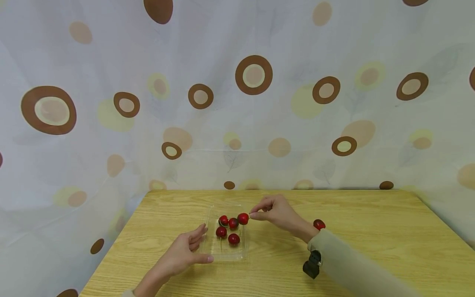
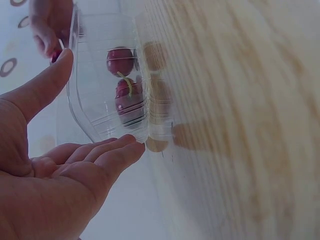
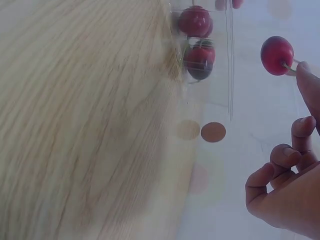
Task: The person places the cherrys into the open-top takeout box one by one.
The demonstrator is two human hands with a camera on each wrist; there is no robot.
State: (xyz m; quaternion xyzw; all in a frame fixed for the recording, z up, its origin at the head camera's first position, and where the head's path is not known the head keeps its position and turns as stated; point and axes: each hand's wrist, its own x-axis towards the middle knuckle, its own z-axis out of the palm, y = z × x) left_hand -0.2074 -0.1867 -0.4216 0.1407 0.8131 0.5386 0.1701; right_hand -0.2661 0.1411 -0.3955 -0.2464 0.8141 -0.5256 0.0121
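A clear plastic container [image 1: 226,256] stands on the wooden table with several dark red cherries [image 1: 233,239] inside it. My left hand [image 1: 182,251] is at the container's left side, thumb and fingers spread; in the left wrist view the fingertips [image 2: 131,146] touch or nearly touch its wall. From the right, my right hand [image 1: 276,212] pinches a cherry [image 3: 277,55] by its stem between thumb and finger. That cherry hangs above the container's rim, near its far right part. The other fingers of the right hand are loosely bent.
One more cherry [image 1: 319,224] lies on the table [image 1: 371,231] to the right, partly hidden behind the right forearm. A black strap with a device [image 1: 312,264] is worn on the right wrist. A patterned curtain [image 1: 222,123] hangs behind the table.
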